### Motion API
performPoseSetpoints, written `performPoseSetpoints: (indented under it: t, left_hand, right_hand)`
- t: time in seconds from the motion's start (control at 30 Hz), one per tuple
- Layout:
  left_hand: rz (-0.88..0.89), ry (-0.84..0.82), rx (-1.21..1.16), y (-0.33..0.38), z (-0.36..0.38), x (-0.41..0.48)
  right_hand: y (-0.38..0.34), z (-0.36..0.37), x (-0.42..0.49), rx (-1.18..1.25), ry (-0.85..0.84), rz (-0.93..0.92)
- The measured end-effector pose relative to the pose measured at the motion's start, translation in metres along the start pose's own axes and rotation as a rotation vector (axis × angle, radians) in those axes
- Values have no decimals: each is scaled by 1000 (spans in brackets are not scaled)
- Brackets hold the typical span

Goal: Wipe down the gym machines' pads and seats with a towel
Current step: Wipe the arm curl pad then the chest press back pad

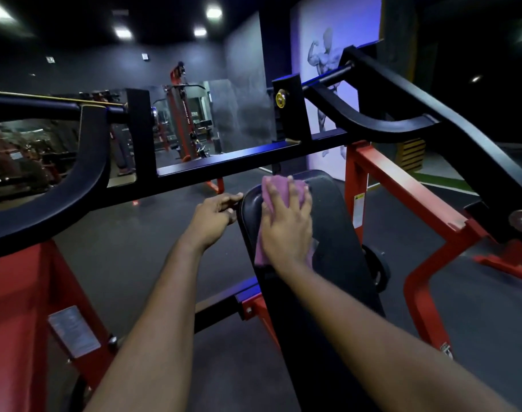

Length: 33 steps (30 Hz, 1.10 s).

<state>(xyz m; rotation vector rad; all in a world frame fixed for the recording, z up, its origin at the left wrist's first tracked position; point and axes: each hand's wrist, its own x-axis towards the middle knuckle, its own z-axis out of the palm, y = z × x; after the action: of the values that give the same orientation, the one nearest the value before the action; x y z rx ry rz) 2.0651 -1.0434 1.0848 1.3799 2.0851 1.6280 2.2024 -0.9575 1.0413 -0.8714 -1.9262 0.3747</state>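
**A:** So what could go wrong now?

**B:** I think the towel (273, 187) could bunch up or slip out from under the right hand (286, 227). Its flat fingers only press the towel and do not hold it. Then bits of the black pad (337, 221) would stay dirty.

**A:** Where is the towel?

**B:** It is under that spread hand, near the top of the pad. It peeks out at twelve o'clock and seven o'clock. The left hand (215, 211) grips the pad's edge at nine o'clock.
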Motion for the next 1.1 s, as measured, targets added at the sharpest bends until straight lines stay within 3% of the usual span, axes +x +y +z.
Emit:
performPoseSetpoints:
  t: [0.1,0.2,0.3,0.4,0.47,0.6,0.7,0.83,0.93,1.1]
  left_hand:
    - [-5,4,-50,3,0,0]
    - [-12,6,-77,0,1,1]
    - [-17,8,-58,1,3,1]
    - [-28,-12,-60,0,1,0]
    - [-40,-35,-72,-2,1,1]
    - [-35,-38,-93,-5,1,4]
    - [-13,-31,-70,-9,0,6]
    - [6,9,17,-9,2,5]
    - [10,20,12,-9,6,2]
    - [51,33,24,-8,8,-1]
  right_hand:
    - [4,6,-22,-112,-10,-265]
    - [11,-1,18,-168,-74,-321]
    - [17,-11,57,-88,-108,-148]
    - [23,-15,56,79,0,166]
    - [14,-10,29,79,46,217]
    - [-3,5,-7,-96,-2,-155]
    - [-2,3,31,-176,-52,-239]
    - [11,-10,69,-39,-41,-4]
    - [1,-2,35,15,35,172]
    - [-13,8,10,-135,1,-243]
